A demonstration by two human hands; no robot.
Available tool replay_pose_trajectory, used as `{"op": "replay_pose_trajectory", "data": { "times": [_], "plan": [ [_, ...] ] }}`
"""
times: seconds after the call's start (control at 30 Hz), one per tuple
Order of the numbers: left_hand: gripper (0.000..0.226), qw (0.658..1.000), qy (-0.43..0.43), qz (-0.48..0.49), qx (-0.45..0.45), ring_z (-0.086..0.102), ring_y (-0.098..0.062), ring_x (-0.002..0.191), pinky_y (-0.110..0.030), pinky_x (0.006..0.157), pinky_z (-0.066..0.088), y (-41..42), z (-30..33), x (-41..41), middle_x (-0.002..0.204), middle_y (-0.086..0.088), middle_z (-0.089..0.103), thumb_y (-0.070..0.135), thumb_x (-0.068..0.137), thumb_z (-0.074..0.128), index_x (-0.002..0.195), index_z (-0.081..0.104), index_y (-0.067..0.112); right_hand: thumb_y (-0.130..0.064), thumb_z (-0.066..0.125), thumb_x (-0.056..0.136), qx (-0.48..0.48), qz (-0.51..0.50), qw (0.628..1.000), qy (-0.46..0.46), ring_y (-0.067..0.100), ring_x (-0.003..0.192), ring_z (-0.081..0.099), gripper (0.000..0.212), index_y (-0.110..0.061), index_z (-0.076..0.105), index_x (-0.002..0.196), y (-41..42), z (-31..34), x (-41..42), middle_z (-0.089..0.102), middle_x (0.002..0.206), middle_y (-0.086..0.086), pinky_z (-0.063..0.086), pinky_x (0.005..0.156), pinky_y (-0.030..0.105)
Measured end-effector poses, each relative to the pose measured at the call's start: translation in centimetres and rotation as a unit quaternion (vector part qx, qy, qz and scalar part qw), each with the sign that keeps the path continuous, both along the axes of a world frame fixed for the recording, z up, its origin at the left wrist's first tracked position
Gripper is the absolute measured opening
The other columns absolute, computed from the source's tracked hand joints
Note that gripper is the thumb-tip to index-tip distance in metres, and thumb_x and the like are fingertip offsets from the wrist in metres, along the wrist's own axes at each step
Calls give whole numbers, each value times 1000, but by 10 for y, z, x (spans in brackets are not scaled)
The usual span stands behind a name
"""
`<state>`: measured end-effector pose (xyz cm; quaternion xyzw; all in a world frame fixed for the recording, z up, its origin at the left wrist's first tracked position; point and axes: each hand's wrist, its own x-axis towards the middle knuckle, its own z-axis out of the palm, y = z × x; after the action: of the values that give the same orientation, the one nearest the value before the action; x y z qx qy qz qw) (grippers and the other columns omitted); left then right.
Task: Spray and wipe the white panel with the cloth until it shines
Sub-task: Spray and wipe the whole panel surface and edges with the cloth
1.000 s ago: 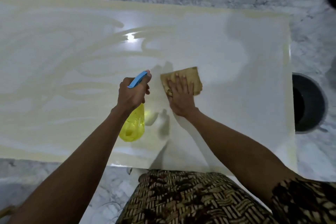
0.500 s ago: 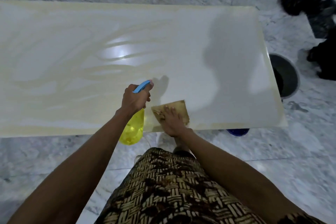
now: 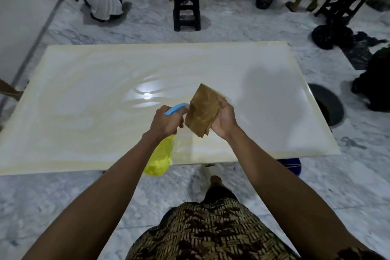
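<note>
Holding the limp cloth (image 3: 203, 112) folded, the right hand (image 3: 224, 121) grips its edge. The left hand (image 3: 166, 122) clasps the light bottle (image 3: 161, 157) by its neck.

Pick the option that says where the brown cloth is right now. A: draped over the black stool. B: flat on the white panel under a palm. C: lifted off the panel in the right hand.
C: the right hand holds the folded cloth raised above the white panel.
</note>
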<state>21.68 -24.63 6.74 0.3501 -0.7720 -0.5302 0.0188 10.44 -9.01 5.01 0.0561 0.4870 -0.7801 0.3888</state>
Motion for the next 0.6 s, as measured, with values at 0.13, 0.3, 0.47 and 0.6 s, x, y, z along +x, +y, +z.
{"op": "replay_pose_trajectory", "data": {
  "times": [0.13, 0.3, 0.47, 0.6],
  "plan": [
    [74, 999, -19, 26, 24, 62, -21, 52, -38, 62, 56, -5, 5, 5, 56, -5, 70, 71, 78, 68, 88, 71, -2, -43, 39, 99, 2, 12, 1000, 3, 41, 129, 51, 58, 0, 54, 135, -10, 2, -2, 57, 136, 24, 38, 111, 52],
    [67, 998, -4, 56, -16, 64, -22, 50, -41, 70, 61, -15, 13, 0, 58, -4, 72, 70, 86, 65, 71, 73, 5, -37, 37, 102, 1, 30, 999, 21, 36, 114, 60, 45, -6, 65, 119, -25, 16, -13, 66, 121, 20, 46, 101, 48],
    [65, 999, 5, 45, -25, 63, -19, 44, -36, 67, 59, -31, 12, -16, 68, -6, 77, 66, 94, 63, 78, 74, 4, -39, 35, 102, 8, 54, 998, 14, 34, 112, 64, 50, -3, 60, 127, -51, 19, -30, 66, 123, 20, 50, 99, 46],
    [76, 998, -37, 56, -12, 66, -21, 54, -42, 71, 62, -43, 3, -36, 63, -4, 73, 79, 77, 61, 92, 73, 5, -40, 35, 102, 5, 54, 998, -9, 34, 115, 61, 52, -4, 57, 131, -72, 12, -50, 63, 128, 21, 52, 95, 44]
  ]
}}
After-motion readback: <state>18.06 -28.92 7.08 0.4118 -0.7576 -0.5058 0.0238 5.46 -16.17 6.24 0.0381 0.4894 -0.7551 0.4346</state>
